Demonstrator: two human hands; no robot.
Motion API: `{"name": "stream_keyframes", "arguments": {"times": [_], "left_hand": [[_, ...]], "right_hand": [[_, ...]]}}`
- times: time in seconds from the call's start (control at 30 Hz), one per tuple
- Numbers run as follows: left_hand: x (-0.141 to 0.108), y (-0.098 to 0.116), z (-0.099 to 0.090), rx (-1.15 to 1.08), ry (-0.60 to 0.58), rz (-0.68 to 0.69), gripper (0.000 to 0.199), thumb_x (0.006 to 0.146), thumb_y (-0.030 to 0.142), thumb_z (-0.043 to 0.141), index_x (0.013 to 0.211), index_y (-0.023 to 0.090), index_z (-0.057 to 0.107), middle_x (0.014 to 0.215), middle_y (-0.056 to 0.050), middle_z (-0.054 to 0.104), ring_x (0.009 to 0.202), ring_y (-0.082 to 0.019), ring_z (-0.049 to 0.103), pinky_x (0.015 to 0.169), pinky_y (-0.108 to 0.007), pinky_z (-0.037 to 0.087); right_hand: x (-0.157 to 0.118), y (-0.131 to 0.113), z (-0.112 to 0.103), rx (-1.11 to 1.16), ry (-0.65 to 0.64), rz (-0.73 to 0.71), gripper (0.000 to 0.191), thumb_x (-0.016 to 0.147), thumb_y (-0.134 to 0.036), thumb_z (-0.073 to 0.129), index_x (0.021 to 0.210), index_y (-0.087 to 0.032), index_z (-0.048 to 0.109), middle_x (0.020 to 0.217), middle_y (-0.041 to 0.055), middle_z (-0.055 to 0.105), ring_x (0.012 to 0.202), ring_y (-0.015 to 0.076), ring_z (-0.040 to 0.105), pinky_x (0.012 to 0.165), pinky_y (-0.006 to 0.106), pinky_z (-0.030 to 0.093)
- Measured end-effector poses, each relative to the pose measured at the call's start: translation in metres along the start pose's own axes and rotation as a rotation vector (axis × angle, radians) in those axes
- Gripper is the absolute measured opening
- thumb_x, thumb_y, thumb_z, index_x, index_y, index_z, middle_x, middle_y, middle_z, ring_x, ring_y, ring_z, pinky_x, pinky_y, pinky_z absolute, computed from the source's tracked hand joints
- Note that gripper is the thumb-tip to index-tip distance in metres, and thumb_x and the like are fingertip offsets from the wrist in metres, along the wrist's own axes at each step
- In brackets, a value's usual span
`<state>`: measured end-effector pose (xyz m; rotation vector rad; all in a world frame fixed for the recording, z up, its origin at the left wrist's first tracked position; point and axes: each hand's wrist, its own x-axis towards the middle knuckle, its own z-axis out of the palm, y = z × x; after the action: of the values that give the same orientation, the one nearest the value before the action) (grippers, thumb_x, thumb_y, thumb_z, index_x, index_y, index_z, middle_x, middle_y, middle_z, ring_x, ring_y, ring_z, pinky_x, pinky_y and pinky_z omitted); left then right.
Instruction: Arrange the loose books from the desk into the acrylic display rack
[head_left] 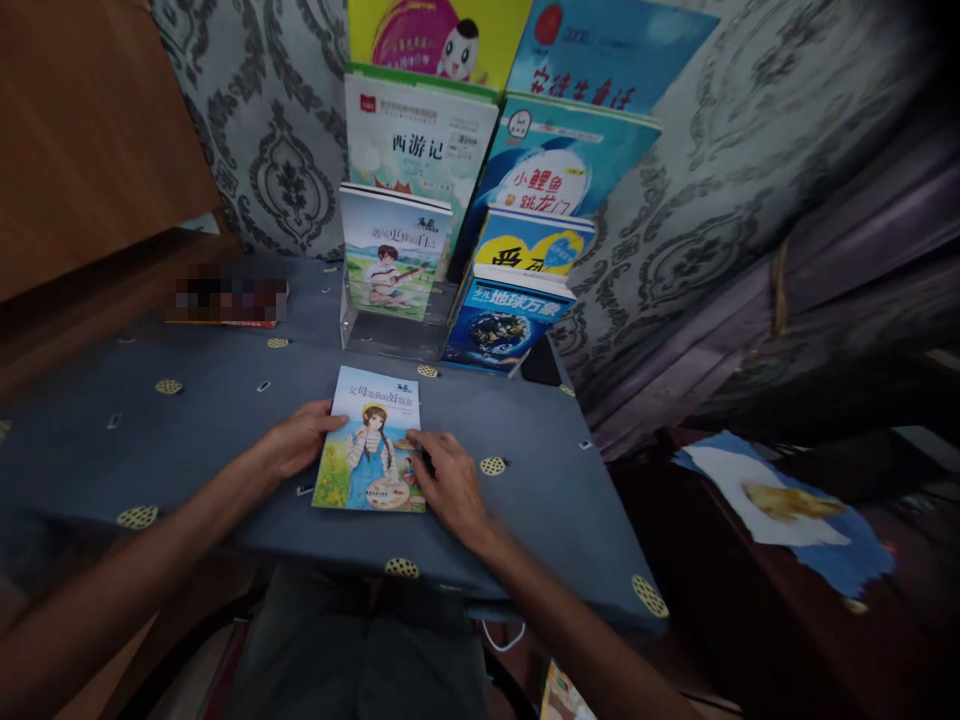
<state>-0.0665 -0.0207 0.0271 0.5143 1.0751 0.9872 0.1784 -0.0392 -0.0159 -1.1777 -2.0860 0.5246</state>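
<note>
A thin book (371, 445) with a girl in blue overalls on its cover is over the grey-blue tablecloth, cover up. My left hand (306, 438) grips its left edge, thumb on the cover and fingers underneath. On the right edge rests my right hand (448, 478), its fingertips against the cover's side; whether those fingers grip the edge is hard to tell. Behind the book stands a clear acrylic rack (394, 338) with books in tiers. Its front left slot holds a book with a boy playing an instrument (394, 265), and the front right one a blue globe book (499, 325).
Blurred-out items (225, 300) lie at the table's back left. A dark flat object (541, 362) is beside the rack's right side. Patterned curtains (289, 170) hang behind. To the right, a blue and white cloth-like item (787, 505) lies on a lower dark surface.
</note>
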Motion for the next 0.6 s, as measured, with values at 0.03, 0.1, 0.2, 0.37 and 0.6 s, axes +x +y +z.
{"name": "stream_keyframes", "arguments": {"times": [0.03,0.1,0.2,0.37,0.6], "left_hand": [[0.0,-0.002,0.005,-0.017,-0.01,-0.002,0.029,0.077,0.002,0.069,0.106,0.009,0.067,0.092,-0.014,0.077,0.076,-0.025,0.075,0.074,-0.037,0.064],[0.0,-0.006,0.012,-0.065,0.035,0.017,0.028,0.08,0.006,0.068,0.108,0.009,0.067,0.09,-0.014,0.078,0.073,-0.025,0.075,0.072,-0.038,0.064],[0.004,-0.008,0.014,-0.118,0.12,0.007,0.021,0.088,0.015,0.064,0.108,0.009,0.066,0.085,-0.014,0.078,0.07,-0.025,0.076,0.071,-0.04,0.065],[0.016,-0.004,0.014,-0.152,0.134,0.028,0.027,0.094,0.031,0.061,0.113,0.012,0.065,0.082,-0.011,0.078,0.072,-0.025,0.076,0.075,-0.041,0.065],[0.035,0.01,0.009,-0.03,0.124,0.092,0.042,0.088,0.049,0.066,0.106,0.011,0.069,0.085,-0.014,0.078,0.07,-0.028,0.075,0.068,-0.042,0.064]], "right_hand": [[0.0,0.002,0.0,0.042,0.006,0.005,0.033,0.091,-0.017,0.054,0.122,-0.021,0.066,0.111,0.0104,0.072,0.105,0.0263,0.063,0.092,0.043,0.052],[0.002,0.007,0.001,0.17,0.023,0.055,0.036,0.091,-0.022,0.057,0.127,-0.023,0.063,0.119,0.0099,0.07,0.105,0.0248,0.064,0.093,0.043,0.052],[0.01,0.015,0.002,0.451,0.049,0.231,0.053,0.085,-0.035,0.068,0.135,-0.023,0.056,0.121,0.0106,0.069,0.096,0.0217,0.066,0.086,0.04,0.056],[0.034,0.011,0.003,1.066,-0.174,0.44,0.055,0.071,-0.053,0.082,0.113,-0.019,0.069,0.098,0.0068,0.078,0.089,0.0229,0.072,0.087,0.04,0.056],[0.059,-0.01,0.01,1.382,-0.266,0.525,0.051,0.058,-0.048,0.092,0.096,-0.018,0.075,0.091,0.0043,0.079,0.077,0.0171,0.073,0.076,0.031,0.057]]}}
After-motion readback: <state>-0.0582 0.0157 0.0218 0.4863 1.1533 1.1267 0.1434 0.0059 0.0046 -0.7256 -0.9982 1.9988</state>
